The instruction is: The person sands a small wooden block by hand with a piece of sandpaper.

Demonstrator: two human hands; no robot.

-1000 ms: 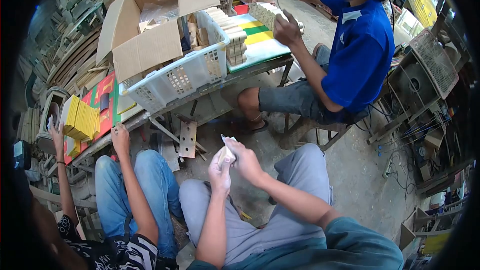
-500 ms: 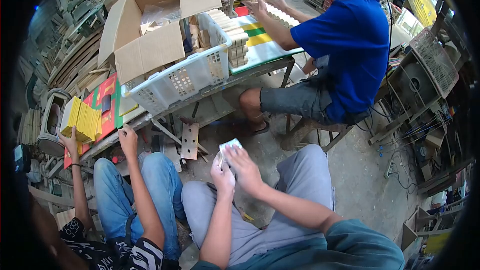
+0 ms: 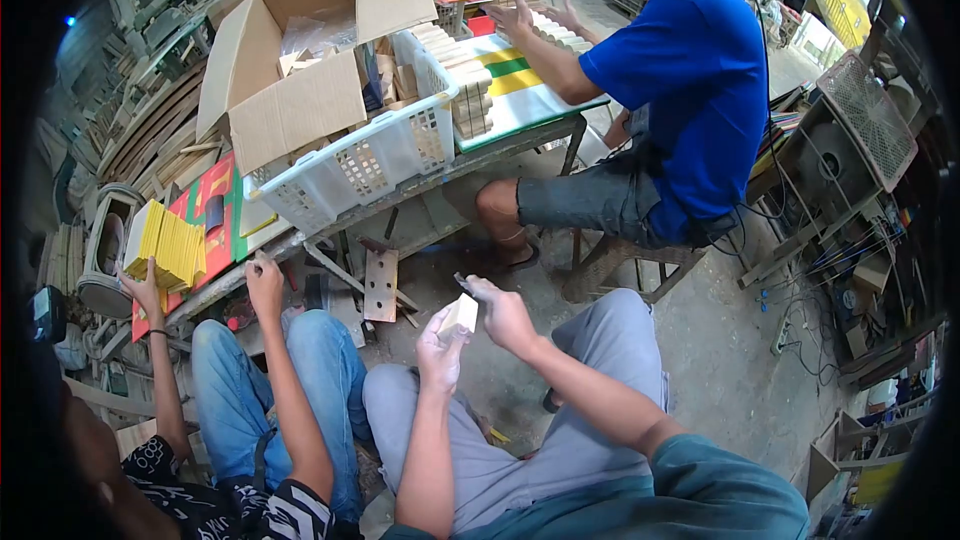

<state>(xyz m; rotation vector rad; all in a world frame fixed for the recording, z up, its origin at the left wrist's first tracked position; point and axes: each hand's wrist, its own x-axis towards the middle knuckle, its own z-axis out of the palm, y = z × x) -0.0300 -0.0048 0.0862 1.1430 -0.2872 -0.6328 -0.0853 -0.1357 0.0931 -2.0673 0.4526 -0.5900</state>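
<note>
Above my lap, my left hand [image 3: 438,355] grips a small pale wooden block [image 3: 460,317], its fingers wrapped round the sides and dusted white. Just right of the block, my right hand [image 3: 505,318] is closed on a thin dark piece of sandpaper [image 3: 466,286]. The sandpaper's edge pokes out past the fingertips, close to the block's upper end. Most of the sheet is hidden inside the hand.
Ahead stands a workbench with a white plastic basket [image 3: 352,175], an open cardboard box [image 3: 300,100] and stacked wooden pieces [image 3: 470,105]. A person in blue [image 3: 680,90] sits at right. Another person beside me at left touches yellow-edged pieces [image 3: 170,248].
My right hand has come off the block to the right, and the dark sandpaper now shows in its fingers. The block is more exposed and tilted in my left hand.
</note>
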